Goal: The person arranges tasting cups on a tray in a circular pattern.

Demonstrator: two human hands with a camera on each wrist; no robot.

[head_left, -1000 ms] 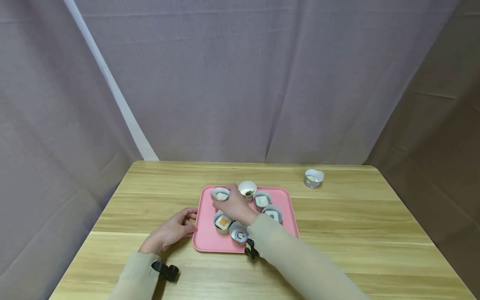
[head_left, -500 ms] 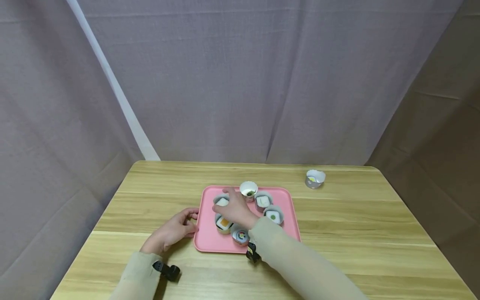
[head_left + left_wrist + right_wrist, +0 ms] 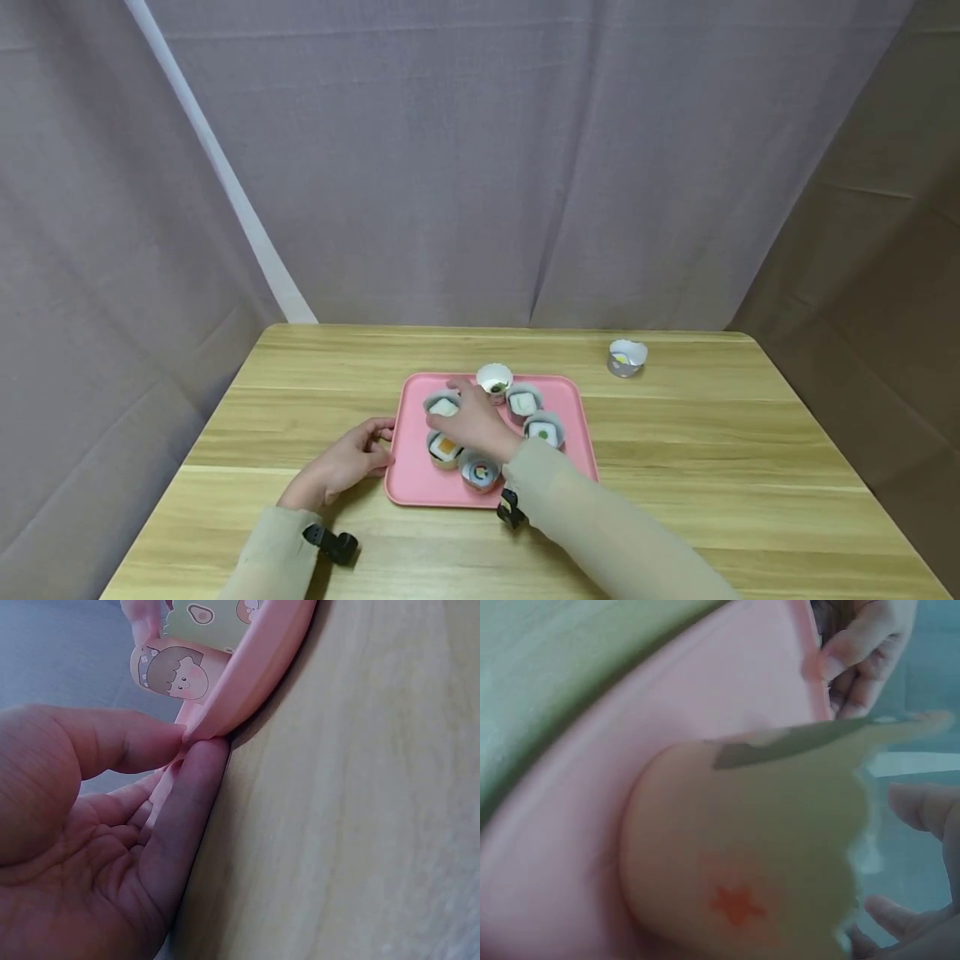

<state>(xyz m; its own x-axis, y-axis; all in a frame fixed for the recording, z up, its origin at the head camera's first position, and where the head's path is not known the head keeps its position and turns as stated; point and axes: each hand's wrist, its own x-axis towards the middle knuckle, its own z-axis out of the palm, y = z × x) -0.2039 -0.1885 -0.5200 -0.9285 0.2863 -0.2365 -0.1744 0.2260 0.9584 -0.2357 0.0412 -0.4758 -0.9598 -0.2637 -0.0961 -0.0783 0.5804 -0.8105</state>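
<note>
A pink tray [image 3: 412, 483] lies on the table, holding several paper cups. My left hand [image 3: 347, 458] pinches its left rim between thumb and fingers, as the left wrist view shows at close range. Over the tray, my right hand [image 3: 480, 423] has thumb and forefinger spread beside the far-left paper cup [image 3: 431, 400], which holds a white piece [image 3: 445, 407]. Whether the fingertips touch that cup is unclear. Nearer stand a cup with an orange-topped sushi-like piece [image 3: 446, 447] and a cup [image 3: 480, 486] with a round, multicoloured piece. A cup with a star [image 3: 735, 904] fills the right wrist view.
On the tray's right side are a cup with a white piece [image 3: 522, 404] and one with a green-dotted piece [image 3: 543, 433]. A white-lined cup [image 3: 494, 372] stands at the back. Another cup [image 3: 627, 358] stands apart on the wooden table [image 3: 712, 450].
The far-left cup has moved a little nearer to the cup with the orange-topped piece. My right hand's fingers have spread from it. My left hand stays at the tray's rim.
</note>
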